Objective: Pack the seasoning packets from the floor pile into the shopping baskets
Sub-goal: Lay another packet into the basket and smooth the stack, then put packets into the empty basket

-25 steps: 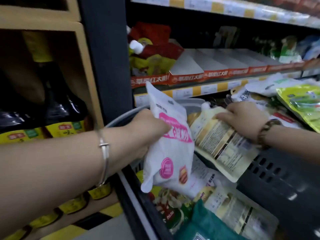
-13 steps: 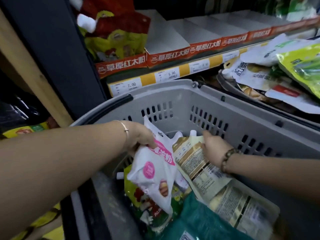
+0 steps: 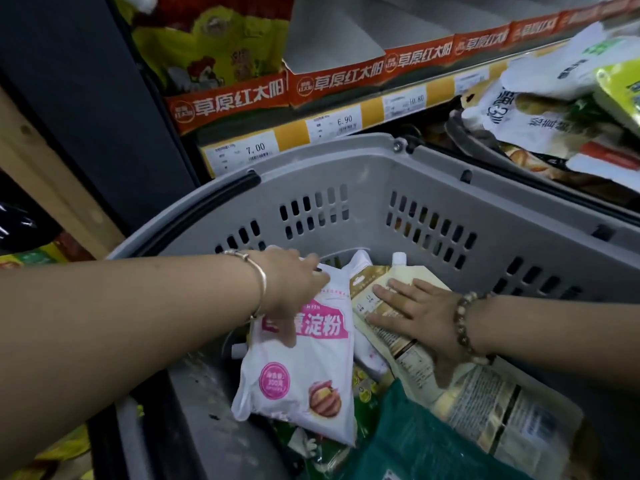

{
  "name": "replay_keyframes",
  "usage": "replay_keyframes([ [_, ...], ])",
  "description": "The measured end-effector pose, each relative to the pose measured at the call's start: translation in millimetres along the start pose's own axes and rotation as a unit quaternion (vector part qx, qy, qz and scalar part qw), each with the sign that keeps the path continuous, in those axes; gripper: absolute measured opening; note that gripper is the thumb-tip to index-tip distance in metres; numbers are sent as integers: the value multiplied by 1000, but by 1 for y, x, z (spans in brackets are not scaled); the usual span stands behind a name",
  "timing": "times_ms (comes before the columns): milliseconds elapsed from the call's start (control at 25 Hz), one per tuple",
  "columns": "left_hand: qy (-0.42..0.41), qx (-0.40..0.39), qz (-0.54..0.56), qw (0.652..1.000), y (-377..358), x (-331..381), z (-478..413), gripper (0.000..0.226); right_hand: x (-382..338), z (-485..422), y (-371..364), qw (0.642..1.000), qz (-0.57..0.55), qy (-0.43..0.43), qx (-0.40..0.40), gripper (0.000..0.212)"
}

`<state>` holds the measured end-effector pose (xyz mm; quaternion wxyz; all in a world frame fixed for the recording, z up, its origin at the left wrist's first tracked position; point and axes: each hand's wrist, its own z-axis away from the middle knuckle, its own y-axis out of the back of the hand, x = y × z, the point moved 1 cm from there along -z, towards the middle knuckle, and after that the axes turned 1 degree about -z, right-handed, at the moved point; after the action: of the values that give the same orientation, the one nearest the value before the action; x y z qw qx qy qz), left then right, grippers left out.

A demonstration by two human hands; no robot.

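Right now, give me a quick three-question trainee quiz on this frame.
1. True or false: the right hand lies flat on the cream pouch.
2. The white packet is gripped by: A) the left hand B) the right hand C) neither.
3. Fill in: both packs are inside the grey ____.
Key: 1 true; 2 A; 3 basket.

Basket [image 3: 363,174] matt grey plastic; starch packet [image 3: 304,382] glossy film; bangle [image 3: 261,282] shiny metal.

Inside the basket [image 3: 346,161], left hand [image 3: 291,289] grips white packet [image 3: 301,375]; right hand [image 3: 419,317] presses beige pouch [image 3: 408,362].
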<state>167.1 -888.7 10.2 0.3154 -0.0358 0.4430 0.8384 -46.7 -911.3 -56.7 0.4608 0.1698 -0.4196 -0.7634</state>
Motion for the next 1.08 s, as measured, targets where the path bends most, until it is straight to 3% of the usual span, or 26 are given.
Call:
replay_keyframes([
  [80,0,-112,23,993,-12,3,-13,124,-1,-5,-10,1000,-24,-3,-10,132],
  [240,21,-116,85,989,-39,19,-29,139,-1,-14,-19,999,-42,-9,-9,139],
  [440,58,-96,114,987,-58,43,-30,138,-8,-19,-21,999,-39,-30,-8,136],
  [600,65,-133,129,981,-43,33,-24,134,-9,-14,-16,999,-40,-27,-5,133],
  [720,38,-136,186,972,-18,21,-14,103,-12,-11,-4,998,-53,-29,1,127],
  [800,11,-82,235,968,1,10,-1,77,-15,-7,13,995,-85,-30,42,111],
  [920,8,67,276,959,19,-6,37,64,-22,1,50,971,-166,-50,167,90],
  [1080,62,279,363,887,6,-22,106,50,-44,19,104,920,-228,-46,317,80],
])
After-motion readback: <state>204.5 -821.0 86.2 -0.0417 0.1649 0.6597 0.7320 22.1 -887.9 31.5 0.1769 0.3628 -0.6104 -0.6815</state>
